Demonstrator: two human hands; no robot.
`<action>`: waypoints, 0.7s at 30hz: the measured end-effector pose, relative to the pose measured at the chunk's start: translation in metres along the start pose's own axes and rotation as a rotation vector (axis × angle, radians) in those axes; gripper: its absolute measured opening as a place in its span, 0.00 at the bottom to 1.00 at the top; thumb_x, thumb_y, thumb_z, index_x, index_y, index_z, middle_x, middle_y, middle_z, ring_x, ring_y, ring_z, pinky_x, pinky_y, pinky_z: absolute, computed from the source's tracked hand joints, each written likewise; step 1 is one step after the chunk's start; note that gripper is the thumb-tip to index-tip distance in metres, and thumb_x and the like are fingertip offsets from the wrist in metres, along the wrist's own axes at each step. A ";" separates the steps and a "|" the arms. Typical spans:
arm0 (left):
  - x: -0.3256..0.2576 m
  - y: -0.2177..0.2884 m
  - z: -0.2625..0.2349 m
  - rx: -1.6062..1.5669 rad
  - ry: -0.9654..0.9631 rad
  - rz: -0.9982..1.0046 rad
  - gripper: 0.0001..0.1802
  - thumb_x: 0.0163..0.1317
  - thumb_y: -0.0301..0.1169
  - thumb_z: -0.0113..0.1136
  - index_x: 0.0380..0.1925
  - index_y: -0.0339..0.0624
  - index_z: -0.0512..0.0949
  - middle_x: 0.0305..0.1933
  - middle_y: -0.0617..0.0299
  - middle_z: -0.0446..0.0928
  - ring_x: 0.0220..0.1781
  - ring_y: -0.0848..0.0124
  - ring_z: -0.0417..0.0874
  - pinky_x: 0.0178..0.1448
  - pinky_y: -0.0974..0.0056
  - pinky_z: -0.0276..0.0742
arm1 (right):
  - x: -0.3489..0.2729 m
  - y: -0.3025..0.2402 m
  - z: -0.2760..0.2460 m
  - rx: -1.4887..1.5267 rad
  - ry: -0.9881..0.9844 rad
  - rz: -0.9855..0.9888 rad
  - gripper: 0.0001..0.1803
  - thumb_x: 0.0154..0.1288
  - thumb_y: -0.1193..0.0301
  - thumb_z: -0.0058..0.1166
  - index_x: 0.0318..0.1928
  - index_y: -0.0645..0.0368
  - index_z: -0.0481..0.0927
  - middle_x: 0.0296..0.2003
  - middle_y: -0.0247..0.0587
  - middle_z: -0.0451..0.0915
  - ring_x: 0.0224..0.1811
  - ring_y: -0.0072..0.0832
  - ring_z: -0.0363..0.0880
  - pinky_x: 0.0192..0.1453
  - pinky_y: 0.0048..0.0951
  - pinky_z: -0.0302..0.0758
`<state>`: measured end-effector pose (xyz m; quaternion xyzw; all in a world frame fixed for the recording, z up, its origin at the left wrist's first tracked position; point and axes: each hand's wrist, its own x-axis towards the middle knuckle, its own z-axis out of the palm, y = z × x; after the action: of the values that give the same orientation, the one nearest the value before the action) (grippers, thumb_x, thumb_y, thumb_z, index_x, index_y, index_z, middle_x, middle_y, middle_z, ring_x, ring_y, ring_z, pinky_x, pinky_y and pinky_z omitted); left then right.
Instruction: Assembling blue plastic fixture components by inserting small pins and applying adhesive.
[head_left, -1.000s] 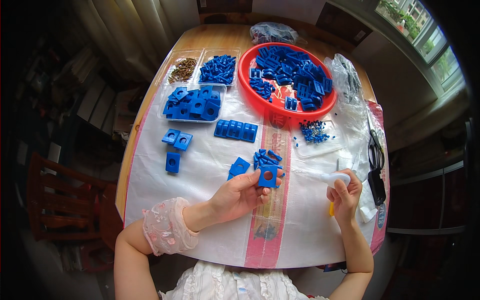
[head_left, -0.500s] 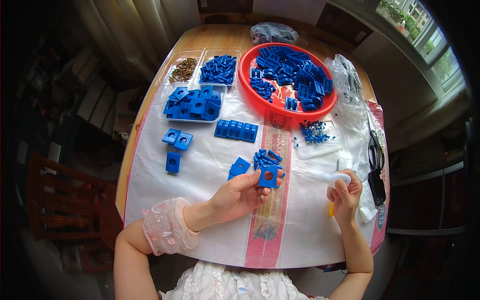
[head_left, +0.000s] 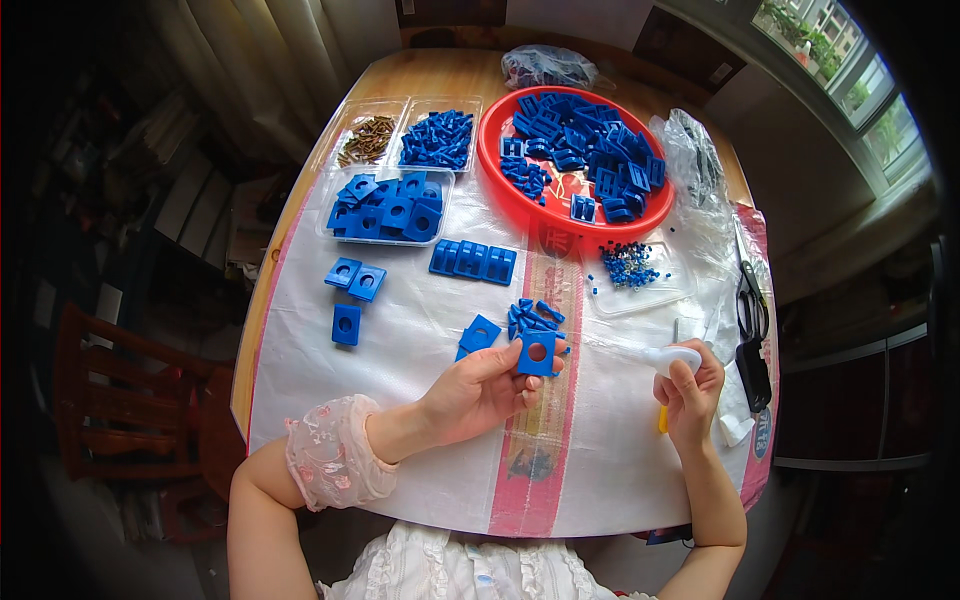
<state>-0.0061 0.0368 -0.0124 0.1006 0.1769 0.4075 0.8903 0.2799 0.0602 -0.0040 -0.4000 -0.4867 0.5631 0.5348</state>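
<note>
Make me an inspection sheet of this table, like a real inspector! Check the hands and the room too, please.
Surface: white sheet with a pink-edged stripe, over a wooden table.
Job's things: blue square with a round hole; white bottle; small blue pegs piled just beyond the square.
Clutter: scissors and clear plastic bag on the right; red tub full of blue parts.
Hands: left hand holds the square; right hand holds the bottle.
Cables: nothing seen.
Surroundings: wooden chair and curtain left, window right.
</note>
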 end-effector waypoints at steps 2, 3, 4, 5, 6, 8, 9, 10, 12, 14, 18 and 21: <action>0.000 0.000 0.000 -0.003 0.002 -0.001 0.25 0.76 0.41 0.44 0.64 0.35 0.67 0.55 0.61 0.76 0.43 0.79 0.73 0.50 0.71 0.73 | 0.000 0.000 0.000 0.001 -0.005 -0.004 0.10 0.66 0.69 0.59 0.38 0.65 0.76 0.19 0.27 0.68 0.17 0.13 0.60 0.20 0.19 0.57; 0.000 0.000 0.001 -0.003 0.006 -0.001 0.25 0.76 0.41 0.44 0.64 0.35 0.66 0.55 0.61 0.76 0.43 0.79 0.73 0.50 0.71 0.73 | 0.000 0.000 0.000 0.002 -0.007 -0.006 0.10 0.66 0.69 0.59 0.38 0.65 0.76 0.19 0.27 0.68 0.17 0.13 0.60 0.20 0.19 0.56; 0.000 0.000 0.001 -0.003 0.011 -0.001 0.25 0.76 0.41 0.44 0.64 0.35 0.66 0.55 0.60 0.76 0.43 0.79 0.73 0.50 0.71 0.73 | 0.000 -0.001 0.000 0.002 -0.008 -0.008 0.11 0.67 0.69 0.59 0.38 0.65 0.76 0.19 0.27 0.68 0.17 0.13 0.60 0.20 0.19 0.56; 0.000 0.001 0.002 0.017 0.021 -0.003 0.26 0.76 0.42 0.43 0.65 0.36 0.65 0.55 0.61 0.75 0.42 0.78 0.72 0.50 0.70 0.72 | 0.000 0.000 0.000 0.003 -0.008 -0.008 0.11 0.67 0.69 0.59 0.38 0.64 0.76 0.19 0.27 0.68 0.17 0.13 0.60 0.20 0.19 0.56; 0.000 0.001 0.003 0.038 0.031 -0.004 0.27 0.76 0.44 0.43 0.65 0.36 0.64 0.54 0.61 0.73 0.41 0.78 0.71 0.51 0.69 0.72 | 0.000 0.000 0.000 0.004 -0.008 -0.008 0.11 0.67 0.68 0.59 0.37 0.64 0.76 0.19 0.27 0.68 0.17 0.13 0.60 0.20 0.19 0.56; 0.000 0.001 0.003 0.056 0.036 -0.005 0.28 0.76 0.46 0.42 0.66 0.37 0.63 0.54 0.61 0.72 0.40 0.77 0.71 0.51 0.68 0.71 | 0.000 0.000 0.000 0.005 -0.008 -0.006 0.11 0.67 0.68 0.59 0.37 0.64 0.76 0.19 0.27 0.68 0.17 0.13 0.60 0.20 0.19 0.56; 0.000 0.001 0.003 0.054 0.032 -0.005 0.28 0.76 0.46 0.42 0.66 0.37 0.63 0.55 0.61 0.72 0.40 0.77 0.71 0.51 0.68 0.71 | 0.000 0.000 0.000 0.004 -0.007 -0.005 0.11 0.66 0.68 0.59 0.37 0.64 0.76 0.19 0.27 0.68 0.17 0.13 0.60 0.20 0.19 0.56; 0.000 0.001 0.003 0.052 0.027 -0.005 0.28 0.76 0.46 0.42 0.66 0.37 0.63 0.55 0.61 0.72 0.40 0.77 0.71 0.51 0.68 0.71 | 0.000 -0.001 0.000 0.004 -0.006 -0.004 0.11 0.66 0.68 0.60 0.37 0.64 0.76 0.19 0.27 0.68 0.17 0.13 0.60 0.20 0.19 0.56; 0.000 0.001 0.003 0.058 0.040 -0.004 0.28 0.76 0.46 0.42 0.66 0.37 0.63 0.54 0.61 0.72 0.40 0.77 0.71 0.51 0.68 0.71 | 0.000 0.000 0.000 0.009 -0.003 -0.001 0.11 0.66 0.68 0.60 0.37 0.64 0.76 0.19 0.27 0.68 0.17 0.13 0.60 0.20 0.19 0.56; 0.000 0.000 0.003 0.061 0.045 -0.003 0.28 0.76 0.46 0.42 0.66 0.37 0.63 0.54 0.61 0.72 0.40 0.77 0.70 0.51 0.68 0.71 | 0.000 0.000 0.001 0.008 -0.002 0.001 0.11 0.66 0.68 0.60 0.37 0.64 0.76 0.19 0.27 0.67 0.17 0.13 0.60 0.20 0.19 0.56; 0.000 0.001 0.003 0.063 0.035 -0.002 0.28 0.76 0.46 0.42 0.66 0.37 0.63 0.53 0.61 0.72 0.40 0.77 0.70 0.51 0.68 0.71 | 0.000 -0.001 0.001 0.001 -0.005 0.005 0.11 0.66 0.68 0.60 0.37 0.64 0.76 0.19 0.26 0.67 0.17 0.12 0.59 0.21 0.19 0.56; 0.000 0.000 0.001 0.025 0.014 -0.005 0.26 0.76 0.43 0.44 0.65 0.36 0.65 0.54 0.61 0.75 0.42 0.78 0.72 0.51 0.69 0.72 | 0.000 -0.001 0.001 0.011 -0.003 0.007 0.10 0.66 0.68 0.59 0.37 0.64 0.76 0.19 0.26 0.67 0.17 0.13 0.59 0.21 0.19 0.56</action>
<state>-0.0060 0.0370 -0.0111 0.1084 0.1883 0.4036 0.8888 0.2788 0.0601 -0.0027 -0.3980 -0.4831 0.5680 0.5344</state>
